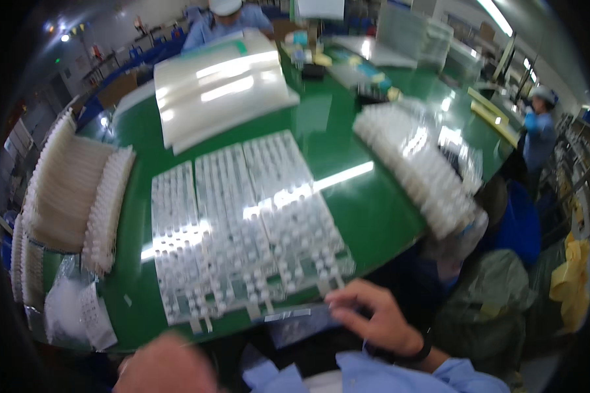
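My right hand (pixel 377 319) is at the table's front edge, by the lower right corner of the laid-out sheets. Its thumb and fingers are bent with a gap between them. A bluish, shiny flat piece (pixel 301 325) lies at the thumb's side; whether the thumb touches it I cannot tell. Low at the left, my left hand (pixel 167 365) is smeared by motion and its fingers cannot be made out. Three clear sheets of small round parts (pixel 233 203), with tabs along the near edge, lie side by side on the green table (pixel 321 111).
White ridged stacks (pixel 69 190) stand at the left, beside a clear bag (pixel 69 304). Another long stack (pixel 416 164) lies at the right under plastic. Clear film sheets (pixel 223 92) are piled farther back. One person (pixel 226 19) sits across the table; another (pixel 539 128) stands far right.
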A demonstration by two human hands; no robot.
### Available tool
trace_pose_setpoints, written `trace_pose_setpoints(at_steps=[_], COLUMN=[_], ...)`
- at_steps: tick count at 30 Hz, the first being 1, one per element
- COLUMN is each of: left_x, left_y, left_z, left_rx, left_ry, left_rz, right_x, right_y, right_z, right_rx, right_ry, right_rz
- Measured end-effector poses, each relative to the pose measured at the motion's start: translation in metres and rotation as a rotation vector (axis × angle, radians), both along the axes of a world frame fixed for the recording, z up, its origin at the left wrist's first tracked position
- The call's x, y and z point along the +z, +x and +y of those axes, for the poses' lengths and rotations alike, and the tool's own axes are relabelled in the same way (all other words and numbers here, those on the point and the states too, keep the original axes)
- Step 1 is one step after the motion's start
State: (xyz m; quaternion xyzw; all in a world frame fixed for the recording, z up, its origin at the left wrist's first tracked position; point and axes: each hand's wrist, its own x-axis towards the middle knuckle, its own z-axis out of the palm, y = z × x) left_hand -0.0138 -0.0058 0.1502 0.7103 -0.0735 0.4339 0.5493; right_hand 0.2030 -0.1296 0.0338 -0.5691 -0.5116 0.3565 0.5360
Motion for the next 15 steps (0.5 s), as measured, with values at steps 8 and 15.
trace_pose_setpoints(at_steps=[8,15], left_x=[-0.124,-0.121], left_y=[0.035,0.038], left_z=[-0.018,-0.022], left_rx=[0.242,0.268], left_ry=[-0.194,-0.293], left_rz=[0.813,0.835], right_x=[-0.008,-0.013], right_y=[0.010,0.010], right_z=[-0.017,-0.022], right_rx=[-0.037,-0.034], right_ry=[-0.150,-0.305], right_rz=[0.072,0.354])
